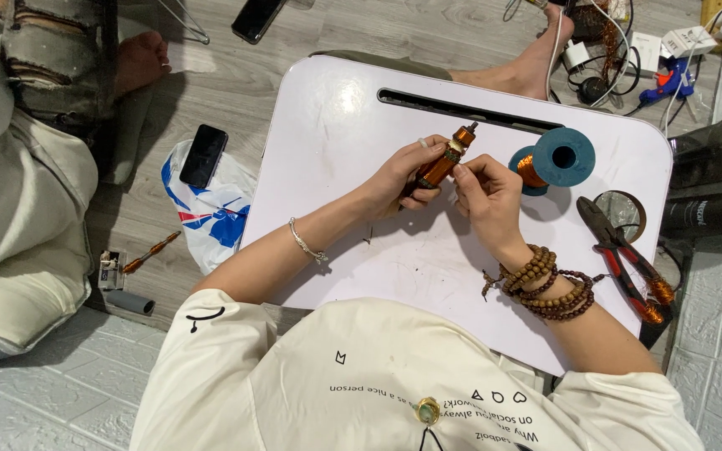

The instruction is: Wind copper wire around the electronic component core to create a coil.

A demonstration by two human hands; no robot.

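Note:
My left hand (400,177) grips a copper-wound coil rod (444,159) above the small white lap table (361,117), tilted with its tip pointing up and right. My right hand (486,194) pinches the rod near its middle with thumb and fingers. A blue spool of copper wire (555,159) lies on its side just right of my right hand. Wooden bead bracelets circle my right wrist and a thin silver bracelet my left.
Red-handled pliers (628,263) lie at the table's right edge beside a round cup hole (624,210). A slot (461,109) runs along the far side. On the floor: two phones (204,154), a plastic bag (211,213), cables, a glue gun (668,83), another person's feet.

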